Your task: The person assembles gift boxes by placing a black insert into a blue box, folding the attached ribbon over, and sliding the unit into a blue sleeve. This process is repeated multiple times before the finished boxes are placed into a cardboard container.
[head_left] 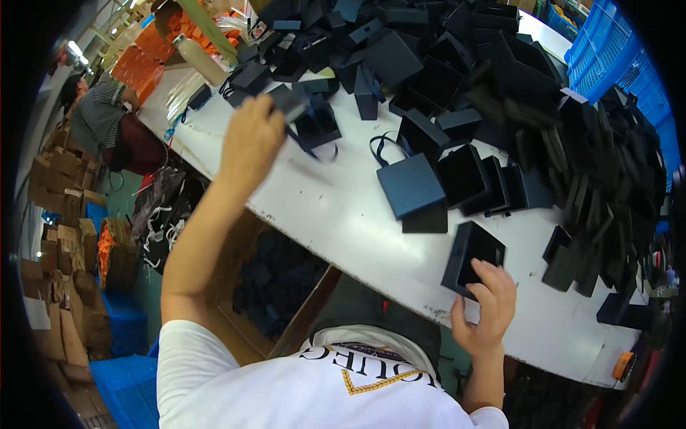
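My left hand (251,137) is raised over the far left part of the white table (343,214), its fingers curled at a blurred dark piece. Just right of it lies a small open black box (316,127) with a dark ribbon. Near the table's front edge, my right hand (489,304) holds an open dark box (471,254), thumb at its near side and fingers over the inside. A blue-grey box (411,186) with a ribbon loop rests between the two hands, beside a row of open black boxes (464,175).
Many dark boxes (393,57) are heaped along the back, and stacked black pieces (586,179) cover the right. Blue crates (604,46) stand behind. A bottle (199,61) is at the back left; a person (100,114) sits beyond. A carton of dark pieces (275,282) is below the table.
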A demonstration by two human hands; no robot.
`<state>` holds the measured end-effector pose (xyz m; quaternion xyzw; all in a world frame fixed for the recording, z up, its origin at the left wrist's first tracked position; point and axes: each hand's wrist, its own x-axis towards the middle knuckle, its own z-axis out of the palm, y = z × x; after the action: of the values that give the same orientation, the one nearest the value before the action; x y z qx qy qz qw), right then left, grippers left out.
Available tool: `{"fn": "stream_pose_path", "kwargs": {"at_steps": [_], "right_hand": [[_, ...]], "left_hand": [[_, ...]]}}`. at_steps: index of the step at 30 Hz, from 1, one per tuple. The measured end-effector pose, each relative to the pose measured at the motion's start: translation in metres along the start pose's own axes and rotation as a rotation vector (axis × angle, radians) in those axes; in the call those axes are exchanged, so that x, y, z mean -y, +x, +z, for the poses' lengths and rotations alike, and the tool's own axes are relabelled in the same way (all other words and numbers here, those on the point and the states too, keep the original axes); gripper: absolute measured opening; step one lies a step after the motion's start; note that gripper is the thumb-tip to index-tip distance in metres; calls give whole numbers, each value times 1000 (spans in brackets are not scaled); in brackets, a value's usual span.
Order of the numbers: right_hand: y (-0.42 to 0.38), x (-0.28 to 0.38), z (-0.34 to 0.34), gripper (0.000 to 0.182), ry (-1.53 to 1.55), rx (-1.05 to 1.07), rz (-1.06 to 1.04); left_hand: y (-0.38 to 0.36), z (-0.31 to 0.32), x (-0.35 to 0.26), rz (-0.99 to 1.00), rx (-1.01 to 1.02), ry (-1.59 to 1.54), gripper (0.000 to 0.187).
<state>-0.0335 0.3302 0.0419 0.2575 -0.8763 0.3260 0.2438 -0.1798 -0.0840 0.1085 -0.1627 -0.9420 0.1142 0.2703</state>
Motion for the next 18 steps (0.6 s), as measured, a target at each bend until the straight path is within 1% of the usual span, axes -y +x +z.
{"fn": "stream_pose_path", "kwargs": {"at_steps": [2, 3, 4, 6, 7, 10, 11, 12, 14, 16, 18], "right_hand": [[-30, 4, -3, 35, -165, 16, 70], [-39, 5, -3, 35, -242, 16, 70], [-48, 3, -1, 35, -256, 37, 83], [-61, 2, 1, 35, -288, 82, 120], [-62, 3, 2, 36, -294, 118, 138], [-65, 4, -2, 40, -198, 128, 151], [-62, 9, -8, 44, -171, 97, 152], [-60, 11, -16, 44, -174, 73, 167], [-63, 4, -32, 42, -181, 0, 209], [-68, -10, -51, 37, -154, -54, 325], [-74, -20, -67, 40, -62, -5, 532]], "left_hand": [[-45, -9, -43, 1, 105, -38, 25], [-64, -9, -62, -9, 188, -78, 26], [-77, -8, -79, -15, 267, -118, 26], [-93, -4, -107, 3, 306, -179, 27], [-96, -2, -116, -44, 283, -303, 25], [-92, -5, -128, -196, 368, -735, 28], [-84, -10, -124, -192, 356, -850, 32], [-79, -13, -120, -460, 572, -1049, 36], [-85, 14, -106, -772, 536, -1309, 37], [-83, 12, -90, -824, 429, -1417, 34], [-88, 15, -82, -999, 374, -1627, 36]]}}
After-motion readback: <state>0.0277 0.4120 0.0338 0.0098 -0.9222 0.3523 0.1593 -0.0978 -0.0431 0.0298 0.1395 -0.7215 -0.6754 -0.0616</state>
